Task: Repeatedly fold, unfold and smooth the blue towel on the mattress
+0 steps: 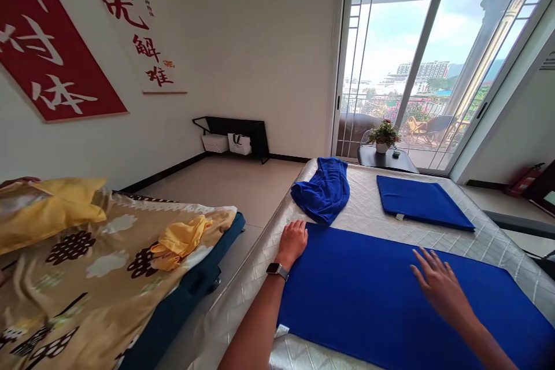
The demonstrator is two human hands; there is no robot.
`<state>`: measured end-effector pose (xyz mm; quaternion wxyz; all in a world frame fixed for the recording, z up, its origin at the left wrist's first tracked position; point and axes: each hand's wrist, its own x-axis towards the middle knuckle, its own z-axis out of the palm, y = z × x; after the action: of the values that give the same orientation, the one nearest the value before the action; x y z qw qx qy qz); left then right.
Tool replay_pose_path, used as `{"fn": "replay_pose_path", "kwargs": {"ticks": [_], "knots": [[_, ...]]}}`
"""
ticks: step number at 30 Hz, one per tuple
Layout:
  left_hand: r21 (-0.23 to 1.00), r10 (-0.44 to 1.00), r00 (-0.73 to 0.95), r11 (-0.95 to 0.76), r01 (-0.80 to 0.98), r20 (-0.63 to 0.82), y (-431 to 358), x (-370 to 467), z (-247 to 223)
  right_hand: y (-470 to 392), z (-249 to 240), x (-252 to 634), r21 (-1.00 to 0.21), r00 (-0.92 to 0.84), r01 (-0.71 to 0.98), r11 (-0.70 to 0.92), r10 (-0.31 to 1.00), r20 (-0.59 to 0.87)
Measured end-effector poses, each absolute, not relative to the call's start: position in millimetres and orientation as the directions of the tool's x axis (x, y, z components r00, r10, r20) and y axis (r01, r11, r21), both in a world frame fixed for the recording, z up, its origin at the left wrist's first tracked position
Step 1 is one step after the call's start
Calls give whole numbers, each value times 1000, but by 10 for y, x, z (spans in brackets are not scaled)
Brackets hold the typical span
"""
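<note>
Cropped edges, lost small print
The near side of the large blue cloth [359,277] runs out past the bottom edge, as do both forearms; whether the palm of the right hand [440,286] touches that cloth cannot be told. Lettering on its white tag [281,330] is too small to read, like the finest characters on the white scroll [134,29], whose top is cut off along with the red banner's [76,66]. The patterned bedding [113,295] continues beyond the left edge.

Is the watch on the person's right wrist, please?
No, the watch sits on the wrist of the left hand, while the right hand wears none.
</note>
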<state>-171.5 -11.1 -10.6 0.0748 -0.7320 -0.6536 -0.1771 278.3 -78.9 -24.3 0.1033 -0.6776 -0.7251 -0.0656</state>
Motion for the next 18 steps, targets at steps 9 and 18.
{"fn": "replay_pose_path", "kwargs": {"ticks": [9, 18], "knots": [[127, 940, 87, -136, 982, 330, -152, -1752, -111, -308, 147, 187, -289, -417, 870, 399, 909, 1], [125, 942, 61, -107, 986, 330, -130, -1795, -113, -209, -88, -45, -377, -404, 845, 380, 915, 17]]}}
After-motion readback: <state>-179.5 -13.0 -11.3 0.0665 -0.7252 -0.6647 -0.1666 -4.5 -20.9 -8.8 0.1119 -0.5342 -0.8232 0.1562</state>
